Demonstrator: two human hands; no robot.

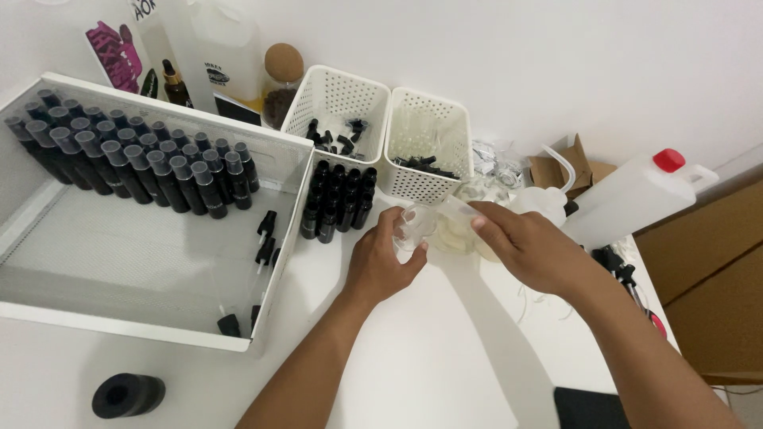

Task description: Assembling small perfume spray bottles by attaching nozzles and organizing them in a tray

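My left hand [380,262] grips a small clear bottle [413,225] over the white table. My right hand [524,246] is just to its right, holding a clear plastic piece [457,208] against the bottle's top. A cluster of open black bottles [340,200] stands just left of my hands. Behind them are two white perforated baskets [338,99] [429,187] with black pump parts inside. What my right fingers pinch is partly hidden.
A large white tray [159,246] at left holds rows of capped black spray bottles [127,155] and loose pump heads. A white jug with a red cap [636,195] lies at right. A black tape roll [127,395] sits near the front. Brown furniture at far right.
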